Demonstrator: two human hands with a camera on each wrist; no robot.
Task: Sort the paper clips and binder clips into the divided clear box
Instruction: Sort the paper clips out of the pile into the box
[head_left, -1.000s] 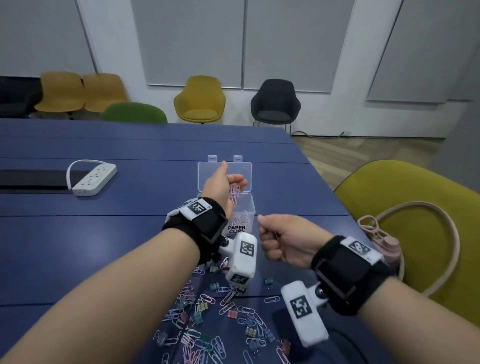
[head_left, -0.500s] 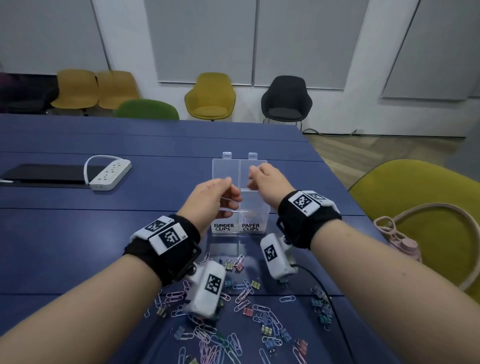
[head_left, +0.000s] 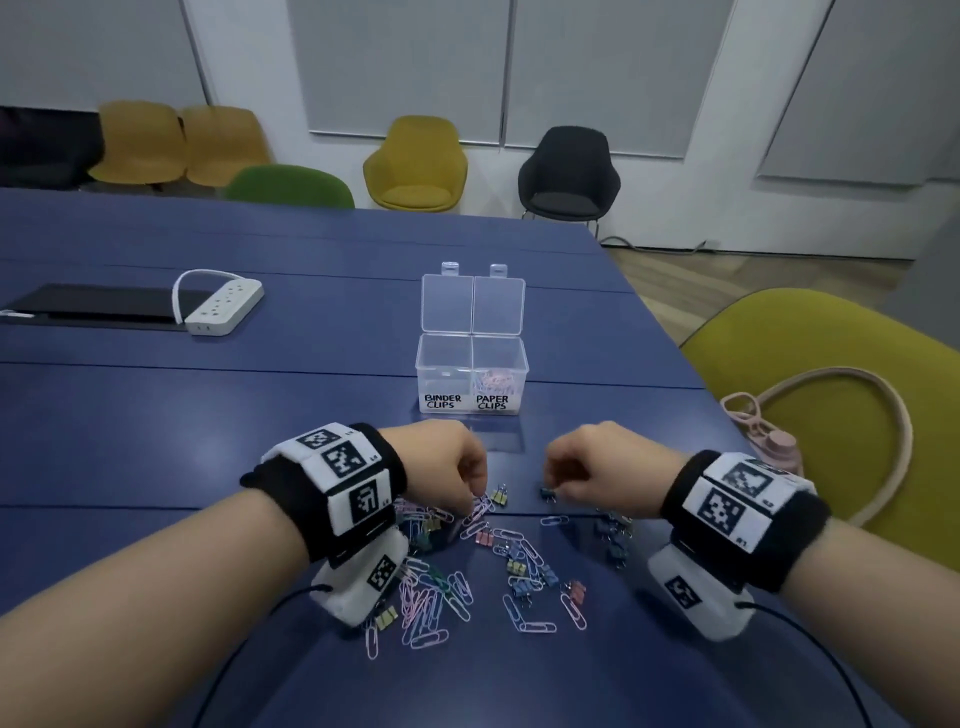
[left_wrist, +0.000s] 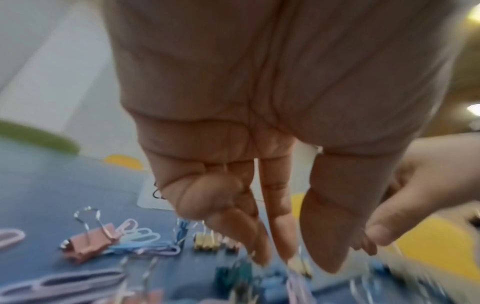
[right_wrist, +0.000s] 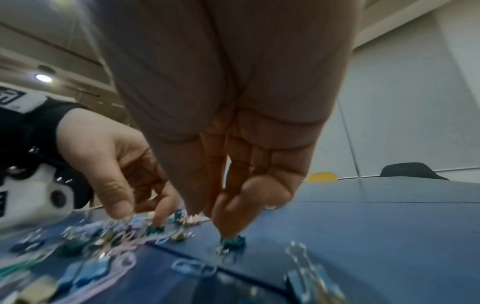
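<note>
The divided clear box (head_left: 431, 364) stands open at mid-table. Its right half, labelled PAPER CLIPS, holds several pastel paper clips (head_left: 493, 382). Its left half, labelled BINDER CLIPS, looks empty. A mixed pile of clips (head_left: 457, 582) lies between my wrists. My left hand (head_left: 478, 496) points its straight fingers down into the pile's far edge, beside a yellow binder clip (head_left: 500, 493). In the blurred left wrist view, the left hand (left_wrist: 303, 259) shows thumb and index slightly apart. One fingertip of my right hand (head_left: 556, 483) touches a teal binder clip (right_wrist: 232, 240), and the thumb stays clear of it.
A white power strip (head_left: 224, 306) and a flat black device (head_left: 98, 306) lie at the far left. A yellow-green chair (head_left: 831, 364) and a pink bottle (head_left: 782, 449) with a strap sit off the table's right edge. More binder clips (head_left: 613, 535) lie under my right wrist.
Both hands have come back from over the box and dropped to the clip pile near me. The clips they held over the box half a second ago have left them.
</note>
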